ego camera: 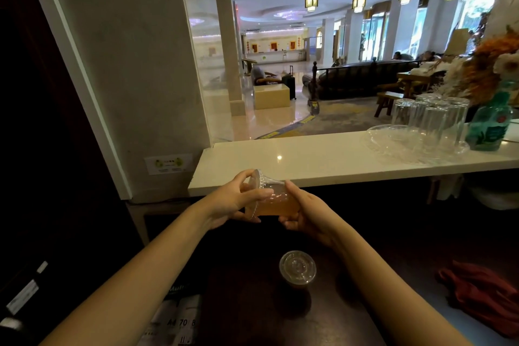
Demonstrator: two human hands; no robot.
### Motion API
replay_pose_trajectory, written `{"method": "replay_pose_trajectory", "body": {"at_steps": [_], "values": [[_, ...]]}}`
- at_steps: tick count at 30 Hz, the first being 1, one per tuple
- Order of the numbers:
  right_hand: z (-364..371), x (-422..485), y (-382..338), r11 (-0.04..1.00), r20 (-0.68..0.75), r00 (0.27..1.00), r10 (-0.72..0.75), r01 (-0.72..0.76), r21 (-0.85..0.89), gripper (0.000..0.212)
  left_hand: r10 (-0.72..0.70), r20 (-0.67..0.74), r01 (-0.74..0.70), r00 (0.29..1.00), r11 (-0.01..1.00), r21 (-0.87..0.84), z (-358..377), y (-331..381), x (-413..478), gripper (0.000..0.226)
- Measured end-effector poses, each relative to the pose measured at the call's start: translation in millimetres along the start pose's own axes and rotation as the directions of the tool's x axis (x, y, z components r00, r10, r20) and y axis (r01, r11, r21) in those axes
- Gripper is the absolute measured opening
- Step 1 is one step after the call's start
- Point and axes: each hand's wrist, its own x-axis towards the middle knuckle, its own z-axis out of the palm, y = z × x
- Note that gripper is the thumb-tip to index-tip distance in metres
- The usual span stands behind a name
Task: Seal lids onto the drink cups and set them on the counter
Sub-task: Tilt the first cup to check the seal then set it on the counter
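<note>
- Nearest me, a lidded cup (297, 269) stands upright on the dark lower table (252, 303); red cloth (483, 298) lies to its right
- Above it, both my hands grip a clear drink cup (276, 199) tipped on its side, amber liquid pooled inside; my left hand (233, 199) clasps the lid end (257, 191), my right hand (306, 211) wraps the base
- Beyond, the white counter (309, 160) carries upturned glasses (432, 121) and a teal bottle (488, 126)
</note>
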Motion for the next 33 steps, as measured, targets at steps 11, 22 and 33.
{"method": "replay_pose_trajectory", "body": {"at_steps": [11,22,33], "values": [[-11,-3,3,1.0,0.048,0.999,0.004,-0.003,-0.029,0.044,-0.123,0.004,0.123,0.992,0.992,0.012,1,0,5,0.067],[-13,-1,11,0.994,0.013,1.0,0.002,-0.001,-0.107,0.042,-0.18,0.135,0.196,0.974,0.974,-0.113,2,-16,5,0.09],[-11,5,10,0.963,-0.047,0.992,0.121,-0.129,-0.235,0.056,-0.16,0.019,0.161,0.987,0.979,-0.122,12,-29,4,0.084]]}}
